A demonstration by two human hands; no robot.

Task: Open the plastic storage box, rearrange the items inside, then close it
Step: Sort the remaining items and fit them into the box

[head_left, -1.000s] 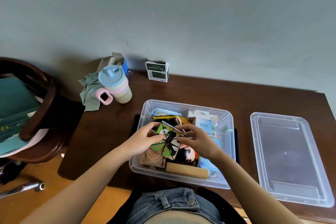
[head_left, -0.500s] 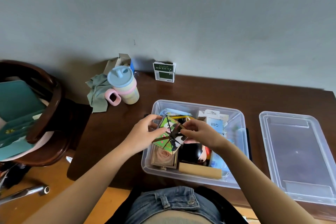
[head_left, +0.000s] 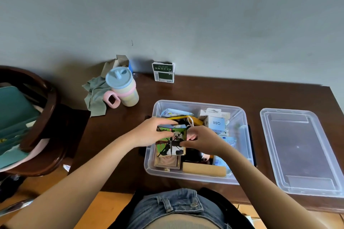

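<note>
The clear plastic storage box [head_left: 243, 156] stands open on the brown desk, packed with several items. Its clear lid [head_left: 301, 152] lies flat to the right of it. Over the box's left half I hold a panda picture cube [head_left: 172, 140] made of small blocks. My left hand [head_left: 150, 133] grips its left side and top. My right hand [head_left: 202, 139] pinches its right side. Below the cube lie a small wooden box [head_left: 167, 162] and a tan block [head_left: 203, 169]. A white carton marked 088 [head_left: 216, 122] stands at the box's back right.
A pastel lidded cup with a pink handle [head_left: 123, 90] and a green cloth [head_left: 95, 96] sit at the desk's back left. A green-and-white carton [head_left: 163, 73] stands by the wall. A dark wooden chair [head_left: 37, 117] holding teal items is on the left.
Both hands have turned the panda cube and lowered it slightly over the box's left side; it now sits squarer, no longer tilted on a corner. The camera view shifted left.
</note>
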